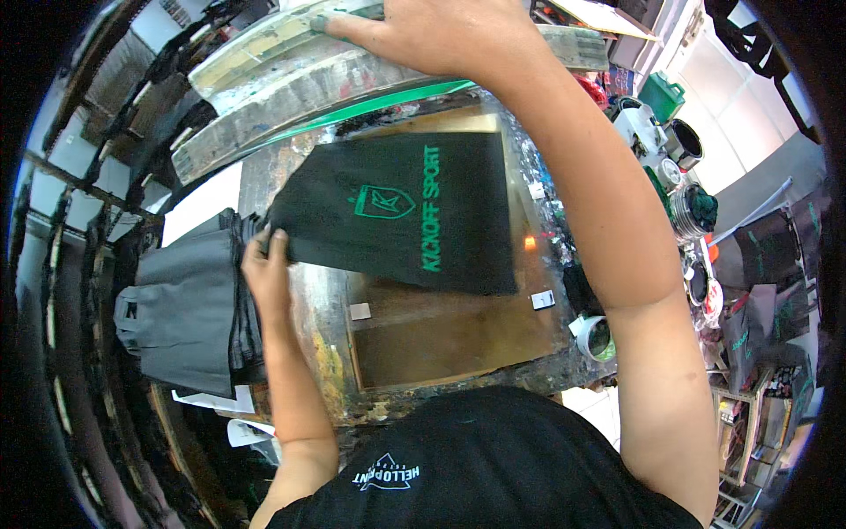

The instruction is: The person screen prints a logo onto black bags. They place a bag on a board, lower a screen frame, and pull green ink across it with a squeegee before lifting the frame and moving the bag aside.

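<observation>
A black fabric bag (326,203) with a green printed crest and green lettering is held partly over a brown board (441,339). My left hand (269,260) pinches its narrow left end, thumb on top. At the far side a worn, ink-stained screen-printing frame (300,101) stands tilted up, with a green strip along its lower edge. My right hand (445,35) grips the upper part of this frame; its thumb stretches left along it, and the other fingers are partly cut off by the picture's top. Beside my left hand lies a stack of black bags (189,304).
Two small pale pieces, a left one (361,311) and a right one (543,301), sit on the board. Along the right are a container with green ink (601,339), open cans (683,141) and a green jug (661,97). Printed black bags (762,251) hang or lie farther right.
</observation>
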Demonstrator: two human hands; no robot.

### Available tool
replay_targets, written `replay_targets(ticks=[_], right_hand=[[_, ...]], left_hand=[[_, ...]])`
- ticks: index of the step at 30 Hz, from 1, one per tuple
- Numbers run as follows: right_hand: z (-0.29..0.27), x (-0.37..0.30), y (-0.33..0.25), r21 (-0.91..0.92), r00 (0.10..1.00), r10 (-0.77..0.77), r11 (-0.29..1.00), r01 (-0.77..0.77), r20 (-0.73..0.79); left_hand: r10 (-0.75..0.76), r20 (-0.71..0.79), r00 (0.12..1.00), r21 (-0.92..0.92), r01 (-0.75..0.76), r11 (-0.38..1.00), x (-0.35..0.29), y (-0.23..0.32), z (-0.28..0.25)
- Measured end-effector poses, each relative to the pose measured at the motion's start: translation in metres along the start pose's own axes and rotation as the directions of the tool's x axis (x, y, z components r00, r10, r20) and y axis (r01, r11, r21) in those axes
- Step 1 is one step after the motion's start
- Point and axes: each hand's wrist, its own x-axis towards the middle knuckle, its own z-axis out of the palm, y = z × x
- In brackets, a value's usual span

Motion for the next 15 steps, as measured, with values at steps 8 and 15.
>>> replay_targets(ticks=[8,15], right_hand=[[0.006,-0.01,-0.018,0.025,0.993,0.074,0.997,-0.072,-0.093],[0.003,0.005,-0.023,0.149,0.994,0.106,0.983,-0.103,-0.013]], left_hand=[[-0.229,0.013,0.973,0.126,0.225,0.966,0.142,0.065,-0.192],[0.052,-0.425,0.904,0.671,0.276,0.688,0.212,-0.024,-0.378]])
